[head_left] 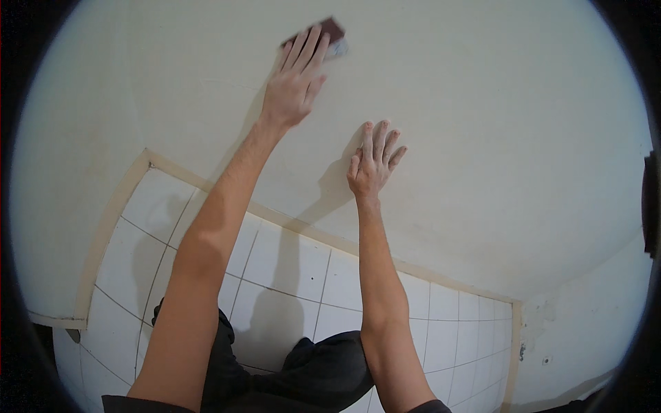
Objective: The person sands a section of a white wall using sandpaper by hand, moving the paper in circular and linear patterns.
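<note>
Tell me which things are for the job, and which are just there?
In the job:
- brown pad, under the left hand
- pale wall, behind the pad
- right hand, open, near the wall

Just there:
- white tiled floor
- cream edge strip
- dark thing at the right edge; can't tell what

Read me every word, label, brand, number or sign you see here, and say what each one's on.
No readable text.
Brown sheet under the left hand: bluish marks on its pale part, too blurred to tell whether they are print.
Wall and floor tiles: no lettering that I can make out.
</note>
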Demonstrator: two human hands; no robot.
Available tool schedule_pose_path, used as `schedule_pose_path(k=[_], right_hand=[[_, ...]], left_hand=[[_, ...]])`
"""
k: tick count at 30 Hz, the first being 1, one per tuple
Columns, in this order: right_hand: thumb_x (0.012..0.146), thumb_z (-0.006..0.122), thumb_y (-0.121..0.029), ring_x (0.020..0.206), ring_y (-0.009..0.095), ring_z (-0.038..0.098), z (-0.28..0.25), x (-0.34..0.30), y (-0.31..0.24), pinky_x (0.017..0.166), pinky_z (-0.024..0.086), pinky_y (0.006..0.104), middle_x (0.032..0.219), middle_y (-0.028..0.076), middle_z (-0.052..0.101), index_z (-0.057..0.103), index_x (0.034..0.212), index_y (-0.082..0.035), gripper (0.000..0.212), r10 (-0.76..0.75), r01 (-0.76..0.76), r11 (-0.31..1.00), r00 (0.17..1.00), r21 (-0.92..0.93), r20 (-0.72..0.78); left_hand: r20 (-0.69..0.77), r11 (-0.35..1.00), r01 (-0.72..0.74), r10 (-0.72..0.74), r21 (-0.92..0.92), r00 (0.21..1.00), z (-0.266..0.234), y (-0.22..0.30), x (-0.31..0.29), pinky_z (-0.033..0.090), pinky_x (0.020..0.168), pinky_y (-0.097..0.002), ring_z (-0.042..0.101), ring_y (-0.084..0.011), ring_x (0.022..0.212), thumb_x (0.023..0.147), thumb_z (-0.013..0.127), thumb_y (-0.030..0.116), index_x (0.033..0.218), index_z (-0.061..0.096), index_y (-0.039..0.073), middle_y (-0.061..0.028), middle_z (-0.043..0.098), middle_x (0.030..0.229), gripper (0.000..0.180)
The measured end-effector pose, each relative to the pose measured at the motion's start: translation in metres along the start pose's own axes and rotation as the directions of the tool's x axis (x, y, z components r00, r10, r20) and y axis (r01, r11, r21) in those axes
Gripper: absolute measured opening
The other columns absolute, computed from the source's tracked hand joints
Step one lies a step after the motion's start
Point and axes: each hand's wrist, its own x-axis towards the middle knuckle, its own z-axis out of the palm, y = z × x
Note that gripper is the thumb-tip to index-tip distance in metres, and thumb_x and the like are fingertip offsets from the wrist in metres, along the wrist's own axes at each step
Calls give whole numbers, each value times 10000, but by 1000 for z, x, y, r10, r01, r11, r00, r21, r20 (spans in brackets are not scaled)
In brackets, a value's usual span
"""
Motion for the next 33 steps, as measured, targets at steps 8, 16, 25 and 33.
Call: schedule_pose_path(k=[8,16,25,33], right_hand=[[948,459,-213,1606,296,101,5,-2,-8,1274,-53,580,1715,53,245,355,1621,-241,681,27,-28,999,999,24,32],[963,445,-230,1605,299,103,10,-6,-3,1274,-48,582,1700,75,282,399,1602,-208,642,-15,14,999,999,-48,-28],[960,432,-226,1601,312,123,11,-2,-7,1279,-46,566,1694,96,294,415,1594,-191,635,14,-14,1000,1000,-13,-2],[960,422,-225,1601,315,123,8,-5,-2,1278,-51,568,1691,100,299,420,1591,-182,633,11,-11,997,1000,-78,-1]], left_hand=[[263,995,-31,4,98,965,-2,-46,-115,278,1237,-514,322,-345,1527,962,567,225,1594,379,93,-134,324,1671,672],[33,997,72,-73,37,997,-4,-14,-16,246,1242,-550,276,-387,1540,939,570,207,1601,334,41,-176,279,1681,722],[394,994,-56,13,98,919,-11,-55,-144,301,1227,-511,356,-331,1509,907,627,246,1573,402,70,-130,369,1647,725],[-70,992,123,-123,-1,990,-10,6,42,266,1243,-523,301,-359,1530,928,611,232,1594,360,70,-145,320,1667,729]])
